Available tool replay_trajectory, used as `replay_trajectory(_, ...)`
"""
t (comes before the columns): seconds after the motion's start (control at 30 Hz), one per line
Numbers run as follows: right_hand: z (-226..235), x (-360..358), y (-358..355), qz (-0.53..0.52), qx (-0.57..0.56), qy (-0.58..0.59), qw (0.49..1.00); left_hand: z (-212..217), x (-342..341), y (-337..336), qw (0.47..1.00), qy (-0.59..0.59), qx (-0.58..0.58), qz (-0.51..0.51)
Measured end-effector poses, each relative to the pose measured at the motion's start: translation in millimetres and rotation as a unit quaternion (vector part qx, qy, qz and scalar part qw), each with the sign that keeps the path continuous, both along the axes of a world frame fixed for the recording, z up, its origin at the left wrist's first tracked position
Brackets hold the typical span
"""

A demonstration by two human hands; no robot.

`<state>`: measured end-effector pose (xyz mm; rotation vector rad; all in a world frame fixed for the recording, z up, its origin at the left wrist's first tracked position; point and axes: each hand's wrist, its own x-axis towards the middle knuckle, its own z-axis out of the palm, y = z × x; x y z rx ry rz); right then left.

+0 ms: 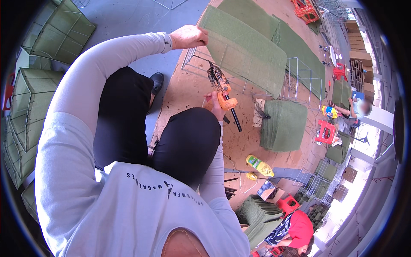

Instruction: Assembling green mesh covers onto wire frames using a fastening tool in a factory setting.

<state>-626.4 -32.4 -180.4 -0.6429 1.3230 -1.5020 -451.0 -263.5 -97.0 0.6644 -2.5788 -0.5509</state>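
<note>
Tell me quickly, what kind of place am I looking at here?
Most likely a small workshop floor for hand assembly. Stacks of green fabric panels and wire frames lie about, the right hand grips an orange power tool, and other people sit working on low red stools.

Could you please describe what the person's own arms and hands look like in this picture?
Both arms wear long, close-fitting pale grey sleeves reaching the wrists. The left hand and right hand are bare: no gloves are visible. The left cuff shows a slightly ribbed edge.
</note>
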Motion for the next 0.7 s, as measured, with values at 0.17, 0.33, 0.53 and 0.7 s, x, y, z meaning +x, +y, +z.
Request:
replay_trajectory(0.17,6,6,-1,0.002,-0.004,-0.014,1.0,-1,1,0,1.0,0.003,-0.005,0.004)
replay_trajectory(0.33,2,10,-2,0.006,0.014,-0.009,1.0,1,-2,1,1.0,0.003,-0.008,0.008)
replay_trajectory(0.53,15,19,-6,0.017,-0.006,-0.005,1.0,0,-3,2,1.0,0.003,-0.003,0.007)
replay_trajectory(0.7,15,17,-6,0.021,0.006,0.029,0.999,2,-4,2,1.0,0.005,-0.004,0.008)
